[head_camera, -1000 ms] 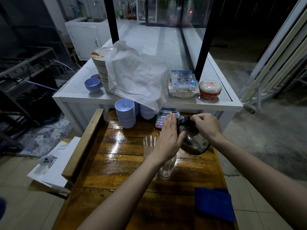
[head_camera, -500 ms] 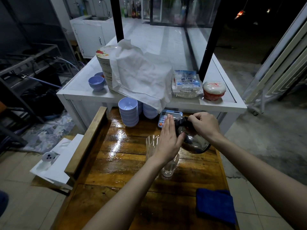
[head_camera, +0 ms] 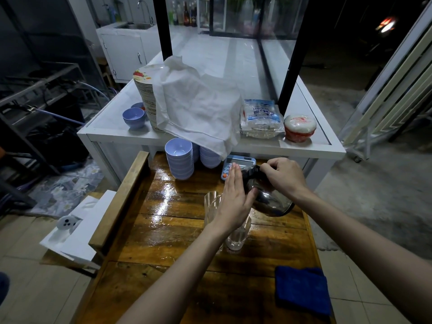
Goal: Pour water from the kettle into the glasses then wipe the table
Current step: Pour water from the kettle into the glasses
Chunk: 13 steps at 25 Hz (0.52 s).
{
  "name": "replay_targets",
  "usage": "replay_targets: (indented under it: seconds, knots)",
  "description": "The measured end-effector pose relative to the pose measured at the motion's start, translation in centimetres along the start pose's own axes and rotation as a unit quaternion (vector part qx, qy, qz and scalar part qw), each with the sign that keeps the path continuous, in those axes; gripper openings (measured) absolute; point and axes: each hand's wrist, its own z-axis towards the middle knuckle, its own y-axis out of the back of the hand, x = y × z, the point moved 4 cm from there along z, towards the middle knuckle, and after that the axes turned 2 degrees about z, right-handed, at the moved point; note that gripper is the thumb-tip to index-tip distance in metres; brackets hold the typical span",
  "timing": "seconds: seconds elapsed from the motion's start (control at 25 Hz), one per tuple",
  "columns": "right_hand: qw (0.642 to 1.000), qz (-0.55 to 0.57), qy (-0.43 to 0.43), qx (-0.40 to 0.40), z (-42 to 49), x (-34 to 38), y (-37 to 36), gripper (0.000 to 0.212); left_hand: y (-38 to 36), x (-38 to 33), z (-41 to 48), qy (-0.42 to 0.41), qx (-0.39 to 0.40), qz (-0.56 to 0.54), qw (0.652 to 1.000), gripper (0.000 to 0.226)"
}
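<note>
A shiny steel kettle (head_camera: pixel 268 202) sits at the right edge of the wet wooden table (head_camera: pixel 177 232). My right hand (head_camera: pixel 284 176) grips its dark handle at the top. My left hand (head_camera: pixel 233 199) lies flat, fingers straight, against the kettle's left side. Two clear glasses stand just left of and below the kettle: one (head_camera: pixel 211 204) behind my left hand, one (head_camera: pixel 237 237) partly hidden under my wrist. A folded blue cloth (head_camera: pixel 302 288) lies at the table's near right corner.
Stacks of lilac bowls (head_camera: pixel 180 160) and a blue calculator (head_camera: pixel 236 163) stand at the table's far end. Behind is a white counter (head_camera: pixel 112 134) with plates under a white cloth (head_camera: pixel 196 106), a plastic packet (head_camera: pixel 260 118) and a red-and-white tub (head_camera: pixel 300 127).
Both hands keep their places on the kettle. My left thumb has settled onto the kettle's side; the view has shifted slightly.
</note>
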Motion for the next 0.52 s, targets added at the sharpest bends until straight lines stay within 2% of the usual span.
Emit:
replay_targets:
  seconds: [0.52]
  knots:
    - [1.000,-0.007,0.009,-0.004,0.40,0.07,0.04,0.039,-0.08,0.33,0.30,0.007,0.010,-0.010,1.000,0.077]
